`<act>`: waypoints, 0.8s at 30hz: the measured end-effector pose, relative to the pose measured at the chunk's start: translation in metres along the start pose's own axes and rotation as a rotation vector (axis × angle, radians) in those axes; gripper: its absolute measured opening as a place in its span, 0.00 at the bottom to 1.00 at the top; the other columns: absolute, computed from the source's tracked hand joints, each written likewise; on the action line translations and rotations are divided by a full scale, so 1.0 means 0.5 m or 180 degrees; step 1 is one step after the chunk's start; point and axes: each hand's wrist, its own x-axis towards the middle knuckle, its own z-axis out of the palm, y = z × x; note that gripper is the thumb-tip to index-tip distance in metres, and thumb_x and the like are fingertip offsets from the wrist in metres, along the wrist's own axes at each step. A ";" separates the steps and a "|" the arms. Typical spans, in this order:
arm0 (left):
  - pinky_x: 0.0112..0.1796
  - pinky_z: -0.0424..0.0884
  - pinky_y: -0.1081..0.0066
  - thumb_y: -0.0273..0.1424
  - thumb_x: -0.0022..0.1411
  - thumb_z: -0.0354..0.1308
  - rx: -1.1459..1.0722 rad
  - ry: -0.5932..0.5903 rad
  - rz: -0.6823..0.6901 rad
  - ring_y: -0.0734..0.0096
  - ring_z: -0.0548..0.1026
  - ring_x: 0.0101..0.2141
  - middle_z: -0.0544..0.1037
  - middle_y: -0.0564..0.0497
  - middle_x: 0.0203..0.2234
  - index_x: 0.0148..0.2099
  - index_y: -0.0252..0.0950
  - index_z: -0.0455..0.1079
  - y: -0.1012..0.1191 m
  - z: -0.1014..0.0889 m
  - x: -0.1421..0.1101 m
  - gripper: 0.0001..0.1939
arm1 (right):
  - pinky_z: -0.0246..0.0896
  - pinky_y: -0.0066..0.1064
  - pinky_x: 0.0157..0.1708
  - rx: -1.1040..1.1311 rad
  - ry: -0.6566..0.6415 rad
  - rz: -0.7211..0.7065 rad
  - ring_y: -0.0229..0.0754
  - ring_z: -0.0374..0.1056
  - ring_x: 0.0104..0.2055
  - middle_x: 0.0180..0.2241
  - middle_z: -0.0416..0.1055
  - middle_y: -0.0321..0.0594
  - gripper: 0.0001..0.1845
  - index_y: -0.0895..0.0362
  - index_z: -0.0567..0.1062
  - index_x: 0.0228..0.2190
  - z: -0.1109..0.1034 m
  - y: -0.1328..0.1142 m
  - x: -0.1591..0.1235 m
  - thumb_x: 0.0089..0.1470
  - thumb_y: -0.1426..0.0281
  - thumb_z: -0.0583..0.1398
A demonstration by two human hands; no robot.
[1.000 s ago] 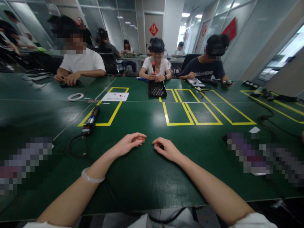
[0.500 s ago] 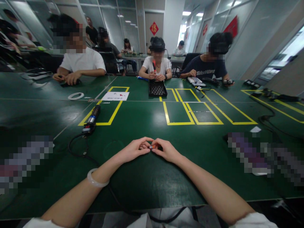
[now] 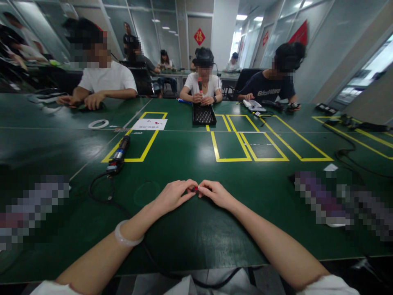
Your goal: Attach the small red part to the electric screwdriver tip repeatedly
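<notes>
My left hand [image 3: 175, 194] and my right hand [image 3: 216, 193] meet fingertip to fingertip low over the green table [image 3: 196, 229], right in front of me. Both pinch one tiny red and orange part [image 3: 195, 188] between them. The part is too small to name. A pale bangle [image 3: 124, 236] circles my left wrist. My forearms rest on the table near its front edge.
A black and silver cylindrical tool [image 3: 119, 154] with a black cable [image 3: 98, 190] lies to the left in a yellow taped box. A black tray [image 3: 203, 115] sits ahead before a seated person. Other people sit along the far side. More cables [image 3: 346, 153] run at the right.
My hands, apart a second ago with the orange part at my left fingertips, have come together. Both now pinch the part between them.
</notes>
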 end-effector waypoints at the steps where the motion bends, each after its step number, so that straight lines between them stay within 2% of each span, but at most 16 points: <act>1: 0.40 0.66 0.71 0.36 0.66 0.49 0.0063 0.0005 0.0023 0.70 0.74 0.37 0.76 0.52 0.36 0.49 0.41 0.66 0.000 0.001 0.000 0.12 | 0.60 0.27 0.36 -0.0060 -0.0017 -0.0010 0.36 0.67 0.31 0.28 0.73 0.36 0.16 0.59 0.73 0.31 -0.001 -0.002 0.000 0.63 0.61 0.53; 5: 0.40 0.65 0.71 0.36 0.67 0.48 0.0174 0.0023 0.0092 0.70 0.73 0.36 0.76 0.52 0.35 0.49 0.40 0.67 0.001 0.002 0.000 0.12 | 0.59 0.27 0.36 -0.0170 -0.0034 -0.0037 0.36 0.66 0.30 0.26 0.72 0.36 0.19 0.59 0.72 0.27 -0.002 -0.002 0.000 0.64 0.62 0.51; 7: 0.40 0.65 0.71 0.37 0.67 0.49 0.0151 0.0031 0.0076 0.71 0.73 0.36 0.76 0.52 0.35 0.48 0.40 0.67 0.002 0.002 0.000 0.12 | 0.60 0.27 0.36 -0.0032 -0.0006 -0.0020 0.36 0.67 0.31 0.27 0.72 0.36 0.17 0.59 0.72 0.30 0.000 0.003 0.000 0.63 0.61 0.52; 10: 0.39 0.65 0.71 0.37 0.67 0.49 0.0099 0.0074 0.0015 0.71 0.73 0.35 0.76 0.52 0.35 0.47 0.40 0.67 0.001 0.001 0.001 0.11 | 0.61 0.27 0.35 0.0353 0.0132 0.0014 0.36 0.67 0.31 0.28 0.71 0.35 0.12 0.58 0.69 0.38 0.004 0.008 0.000 0.61 0.61 0.55; 12: 0.38 0.65 0.72 0.37 0.66 0.49 0.0077 0.0109 -0.0040 0.72 0.73 0.35 0.76 0.53 0.35 0.46 0.39 0.67 0.000 0.001 0.002 0.11 | 0.62 0.27 0.33 0.0409 0.0192 -0.0016 0.35 0.66 0.30 0.29 0.70 0.34 0.13 0.57 0.68 0.40 0.007 0.009 -0.001 0.57 0.62 0.59; 15: 0.36 0.65 0.73 0.38 0.65 0.51 0.0061 0.0130 -0.0100 0.73 0.73 0.34 0.75 0.53 0.34 0.44 0.39 0.67 -0.003 0.001 0.001 0.10 | 0.62 0.27 0.33 0.0301 0.0184 -0.0128 0.35 0.66 0.30 0.29 0.69 0.34 0.13 0.57 0.68 0.39 0.008 0.008 -0.001 0.54 0.65 0.62; 24: 0.36 0.66 0.74 0.41 0.66 0.48 -0.0107 0.0046 -0.0141 0.72 0.74 0.34 0.76 0.52 0.34 0.43 0.38 0.69 0.002 -0.003 0.003 0.14 | 0.62 0.27 0.33 0.0077 0.0187 -0.0245 0.35 0.65 0.30 0.30 0.69 0.34 0.07 0.57 0.69 0.36 0.006 0.007 -0.001 0.55 0.69 0.60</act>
